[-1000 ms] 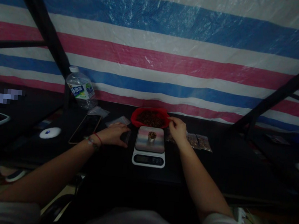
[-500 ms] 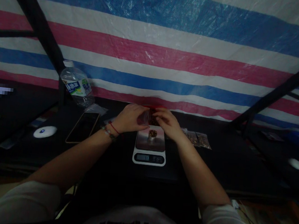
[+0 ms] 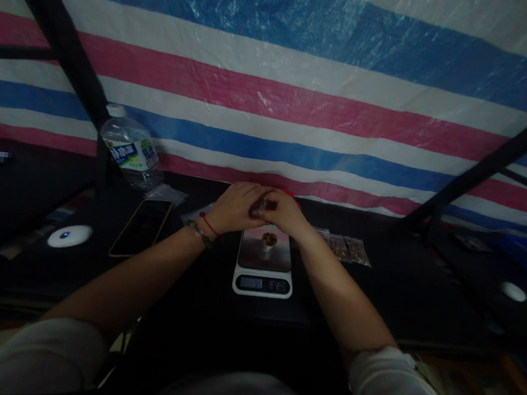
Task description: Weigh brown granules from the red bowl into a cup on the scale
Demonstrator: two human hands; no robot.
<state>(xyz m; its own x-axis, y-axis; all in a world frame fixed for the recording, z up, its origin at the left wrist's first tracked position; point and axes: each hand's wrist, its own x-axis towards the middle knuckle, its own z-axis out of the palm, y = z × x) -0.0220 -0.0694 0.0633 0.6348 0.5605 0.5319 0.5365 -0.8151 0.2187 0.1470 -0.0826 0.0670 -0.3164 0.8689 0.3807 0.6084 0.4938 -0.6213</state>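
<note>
Looking from the near edge outward, white sleeves and two bare forearms reach away over a black table (image 3: 180, 289), converging above a small kitchen scale (image 3: 264, 266). Its lit display faces the near side and its long axis runs near to far. A little cup (image 3: 269, 239) filled with something brownish sits upright on the far part of the platform, just below the hands.

Beyond it, the left hand (image 3: 234, 207) and the right hand (image 3: 283, 213) meet, fingers curled together around a small clear bag (image 3: 259, 207). Both pinch it between them; it is mostly hidden by the fingers, so which way its mouth points cannot be told. A red string and a beaded band circle the left wrist. Directly behind the hands a sliver of a red bowl (image 3: 290, 193) shows, otherwise blocked from sight.

To the right of the scale, a few filled small packets (image 3: 349, 250) lie flat in a row on the table. To the left lies a phone (image 3: 141, 227), screen up, its long axis running near to far with a slight lean to the right. Farther left rests a white round puck (image 3: 69, 236) with a small light. Behind the phone a plastic water bottle (image 3: 130, 153) stands, appearing tilted leftward in this wide view, with crumpled clear wrapping by its base.

Dim light covers the table. Along the far side hangs a striped tarp (image 3: 300, 102) in blue, white and red bands, crossed by dark slanting frame bars (image 3: 59, 41) at left and right.
</note>
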